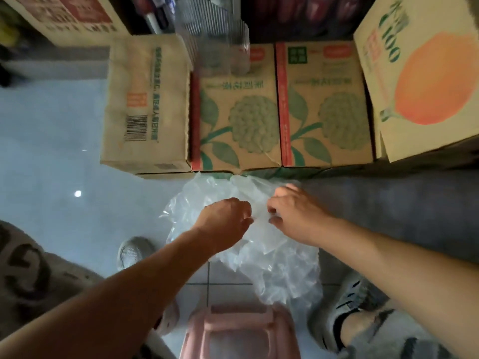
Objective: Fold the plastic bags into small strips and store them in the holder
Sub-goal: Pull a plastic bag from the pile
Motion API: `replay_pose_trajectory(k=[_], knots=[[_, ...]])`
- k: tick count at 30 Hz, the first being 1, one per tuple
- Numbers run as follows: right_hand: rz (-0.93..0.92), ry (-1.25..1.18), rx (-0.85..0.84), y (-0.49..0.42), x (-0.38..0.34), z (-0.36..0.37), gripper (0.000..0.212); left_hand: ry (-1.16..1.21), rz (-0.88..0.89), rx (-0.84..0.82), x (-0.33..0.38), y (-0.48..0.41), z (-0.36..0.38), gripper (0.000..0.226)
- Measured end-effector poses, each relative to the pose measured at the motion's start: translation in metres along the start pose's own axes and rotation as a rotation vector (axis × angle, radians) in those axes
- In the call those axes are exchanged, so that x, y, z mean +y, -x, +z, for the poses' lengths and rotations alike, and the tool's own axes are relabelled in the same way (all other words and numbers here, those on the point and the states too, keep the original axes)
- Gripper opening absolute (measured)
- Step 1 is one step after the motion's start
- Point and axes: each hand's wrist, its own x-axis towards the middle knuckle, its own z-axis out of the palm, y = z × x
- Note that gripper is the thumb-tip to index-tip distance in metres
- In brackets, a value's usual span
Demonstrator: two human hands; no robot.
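A clear, crumpled plastic bag (pixel 274 265) hangs in front of me over the floor, low in the middle of the view. My left hand (pixel 225 224) grips its upper part with curled fingers. Just to the right, my right hand (pixel 295 213) pinches the same bag near its top edge. The two hands are close together, a few centimetres apart. A clear ribbed plastic container (pixel 215 45) stands on top of the cardboard boxes at the back. I cannot tell whether it is the holder.
Cardboard boxes (pixel 238 115) line the back, with a large orange-printed box (pixel 425 79) at the right. A pink stool (pixel 241 332) is below me. A grey shoe (pixel 134 252) lies left, my sandalled foot (pixel 344 314) right. Pale tiled floor (pixel 51 156) spreads left.
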Motion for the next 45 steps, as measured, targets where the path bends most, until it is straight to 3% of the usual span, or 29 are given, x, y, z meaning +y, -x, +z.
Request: replay_pose_trajectory(k=[4, 7, 12, 16, 19, 21, 24, 27, 29, 33, 36, 40, 43, 45], knots=[[0.004, -0.082, 0.123, 0.010, -0.006, -0.024, 0.016, 0.123, 0.078, 0.154, 0.002, 0.011, -0.017, 0.016], [0.054, -0.267, 0.273, 0.033, -0.020, -0.058, 0.017, 0.386, 0.124, 0.338, 0.006, 0.028, -0.042, 0.011], [-0.040, -0.600, 0.417, 0.068, -0.057, -0.103, 0.019, 0.703, 0.128, 0.473, 0.019, 0.069, -0.092, 0.024], [-0.088, -0.832, 0.510, 0.092, -0.082, -0.118, 0.014, 1.168, 0.116, 0.453, 0.023, 0.096, -0.128, 0.022], [-0.109, -0.854, 0.562, 0.105, -0.090, -0.121, 0.017, 1.246, 0.167, 0.389, 0.021, 0.107, -0.147, 0.014], [-0.134, -0.839, 0.604, 0.112, -0.093, -0.124, 0.019, 1.218, 0.147, 0.271, 0.021, 0.113, -0.155, 0.019], [-0.147, -0.790, 0.689, 0.116, -0.092, -0.134, 0.016, 1.042, 0.066, 0.058, 0.016, 0.118, -0.162, 0.050], [-0.121, -0.758, 0.783, 0.113, -0.086, -0.143, 0.018, 0.979, 0.030, -0.034, 0.010, 0.114, -0.170, 0.061], [-0.087, -0.736, 0.779, 0.107, -0.081, -0.151, 0.020, 1.018, 0.045, -0.005, 0.007, 0.104, -0.176, 0.048], [-0.005, -0.975, 0.457, 0.090, -0.072, -0.169, 0.040, 1.075, 0.181, 0.100, 0.000, 0.083, -0.195, 0.019], [-0.038, -0.735, 0.517, 0.073, -0.066, -0.188, 0.051, 0.854, 0.270, 0.185, -0.002, 0.072, -0.207, 0.019], [-0.137, -0.563, 0.439, 0.060, -0.064, -0.199, 0.060, 0.600, 0.361, 0.287, 0.001, 0.063, -0.214, 0.021], [-0.188, -0.590, 0.460, 0.051, -0.062, -0.194, 0.046, 0.544, 0.380, 0.288, -0.002, 0.057, -0.219, 0.026], [-0.218, -0.583, 0.527, 0.047, -0.060, -0.194, 0.028, 0.553, 0.317, 0.260, -0.005, 0.052, -0.219, 0.041]])
